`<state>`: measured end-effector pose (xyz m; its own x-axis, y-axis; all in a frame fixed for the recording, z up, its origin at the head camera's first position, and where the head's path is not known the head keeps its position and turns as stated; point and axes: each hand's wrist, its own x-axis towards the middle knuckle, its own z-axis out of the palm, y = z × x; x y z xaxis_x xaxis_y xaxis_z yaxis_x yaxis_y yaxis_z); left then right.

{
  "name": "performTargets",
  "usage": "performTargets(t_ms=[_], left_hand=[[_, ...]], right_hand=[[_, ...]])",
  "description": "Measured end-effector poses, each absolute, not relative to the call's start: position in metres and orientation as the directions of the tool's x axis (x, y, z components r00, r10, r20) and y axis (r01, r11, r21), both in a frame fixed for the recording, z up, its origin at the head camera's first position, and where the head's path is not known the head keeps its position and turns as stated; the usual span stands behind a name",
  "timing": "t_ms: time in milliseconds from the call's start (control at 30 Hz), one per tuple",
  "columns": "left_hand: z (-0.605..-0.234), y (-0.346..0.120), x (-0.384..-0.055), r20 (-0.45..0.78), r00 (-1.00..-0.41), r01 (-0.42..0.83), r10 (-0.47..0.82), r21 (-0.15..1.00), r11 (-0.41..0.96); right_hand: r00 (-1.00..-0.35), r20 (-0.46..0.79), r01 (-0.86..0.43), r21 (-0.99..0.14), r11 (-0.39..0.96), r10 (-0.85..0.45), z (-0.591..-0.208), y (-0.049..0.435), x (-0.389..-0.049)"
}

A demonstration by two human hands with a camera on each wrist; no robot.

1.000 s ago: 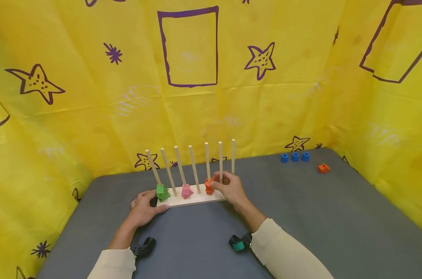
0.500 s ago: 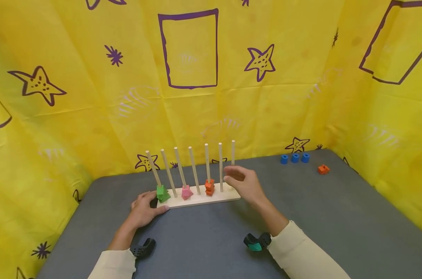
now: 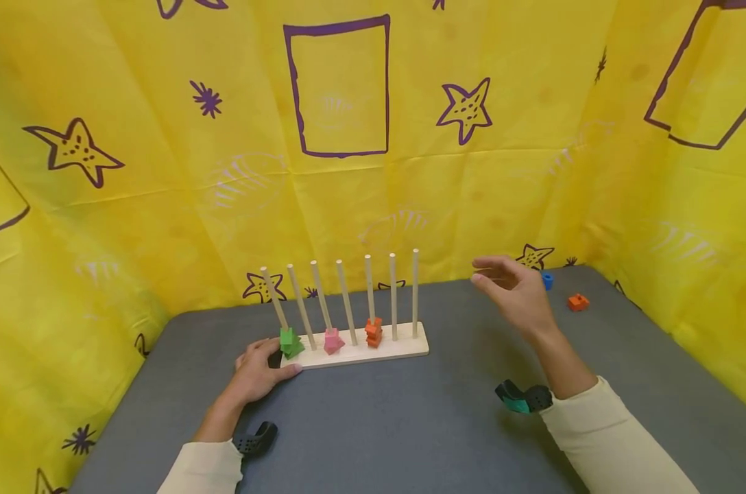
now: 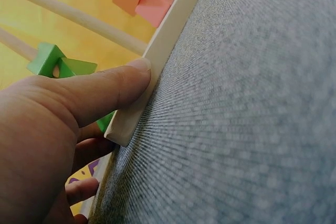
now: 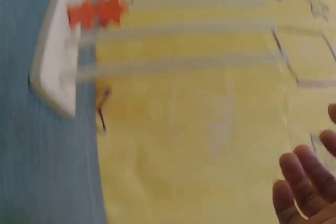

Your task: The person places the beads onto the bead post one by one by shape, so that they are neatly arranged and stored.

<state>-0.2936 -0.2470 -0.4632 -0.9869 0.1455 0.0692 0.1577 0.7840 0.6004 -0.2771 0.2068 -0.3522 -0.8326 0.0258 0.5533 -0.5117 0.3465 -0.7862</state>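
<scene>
A pale wooden peg board [image 3: 413,348] with a row of several upright dowels stands on the table. Green blocks [image 3: 289,343] sit on its leftmost dowel, pink blocks [image 3: 332,342] on the third, and stacked orange blocks [image 3: 374,334] on the fifth. My left hand [image 3: 257,370] grips the board's left end. In the left wrist view the thumb [image 4: 113,88] lies along the front edge of the board, other fingers behind the end. My right hand [image 3: 518,296] is in the air to the right of the board, holding nothing, fingers loosely bent.
One blue ring [image 3: 547,280] shows beside the right hand, which hides the spot to its left. Farther right lies a loose orange block [image 3: 578,302]. A yellow cloth [image 3: 348,206] with purple drawings hangs behind the grey table [image 3: 373,425].
My right hand has let go of the orange blocks on the fifth dowel and moved right, toward the blue rings, now covering some of them. The left hand stays on the board.
</scene>
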Motion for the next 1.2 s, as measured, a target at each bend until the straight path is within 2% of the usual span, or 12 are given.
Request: performTargets(t_ms=[167, 367, 533, 667, 967, 1100, 1200], left_hand=[[-0.463, -0.247, -0.293, 0.068, -0.988, 0.152, 0.139, 0.595, 0.789], [-0.464, -0.246, -0.296, 0.073, -0.988, 0.153, 0.137, 0.589, 0.793], [-0.465, -0.245, -0.298, 0.071, -0.988, 0.152, 0.137, 0.592, 0.791], [-0.466, -0.244, -0.298, 0.071, -0.987, 0.158, 0.143, 0.598, 0.786], [-0.466, -0.246, -0.297, 0.08, -0.987, 0.16, 0.14, 0.592, 0.79], [-0.465, -0.246, -0.297, 0.081, -0.986, 0.163, 0.143, 0.587, 0.793], [-0.465, -0.246, -0.296, 0.074, -0.988, 0.155, 0.138, 0.591, 0.792]], right_hand=[[-0.807, 0.577, -0.5, -0.782, 0.373, 0.128, -0.354, 0.246, -0.285], [-0.803, 0.485, -0.339, -0.849, 0.404, 0.346, -0.365, 0.289, -0.295], [-0.76, 0.399, -0.255, -0.909, 0.33, 0.513, -0.38, 0.322, -0.302], [-0.73, 0.332, -0.198, -0.939, 0.281, 0.597, -0.393, 0.341, -0.302], [-0.76, 0.139, -0.014, -0.98, 0.198, 0.635, -0.424, 0.368, -0.304], [-0.792, 0.063, 0.132, -0.953, 0.271, 0.608, -0.436, 0.371, -0.31], [-0.848, 0.027, 0.193, -0.914, 0.356, 0.53, -0.444, 0.374, -0.313]])
